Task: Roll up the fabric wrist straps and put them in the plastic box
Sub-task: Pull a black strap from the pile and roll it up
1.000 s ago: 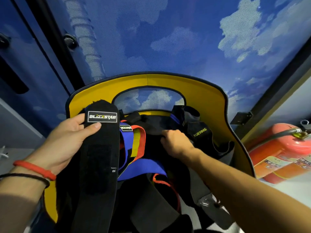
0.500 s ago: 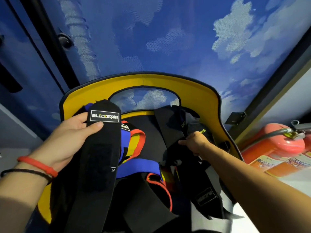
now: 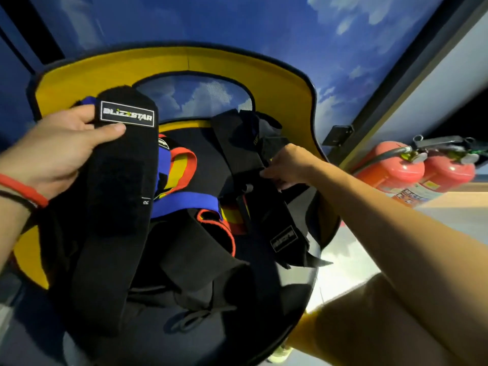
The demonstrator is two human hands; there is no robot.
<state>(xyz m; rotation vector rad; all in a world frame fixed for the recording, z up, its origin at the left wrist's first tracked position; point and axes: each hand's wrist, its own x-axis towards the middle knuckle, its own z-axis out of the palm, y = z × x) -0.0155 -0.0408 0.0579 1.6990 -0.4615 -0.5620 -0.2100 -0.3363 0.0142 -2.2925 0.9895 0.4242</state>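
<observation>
My left hand (image 3: 58,146) holds the top end of a long black wrist strap (image 3: 116,196) with a white BLIZZSTAR label, thumb pressed just under the label. The strap hangs down over a pile of straps on a yellow and black chair seat (image 3: 237,67). My right hand (image 3: 286,165) pinches another black strap (image 3: 266,207) at the right side of the pile, fingers curled on its fabric. Blue, red and yellow straps (image 3: 182,186) lie tangled in the middle. No plastic box is in view.
Two red fire extinguishers (image 3: 396,173) stand at the right by a dark door frame. A blue wall with cloud print (image 3: 237,22) rises behind the chair. My knee in yellow shorts (image 3: 369,326) is at the lower right.
My right hand has drawn the black strap down and toward the right side of the pile. The camera has come closer. My left hand keeps its hold on the labelled strap.
</observation>
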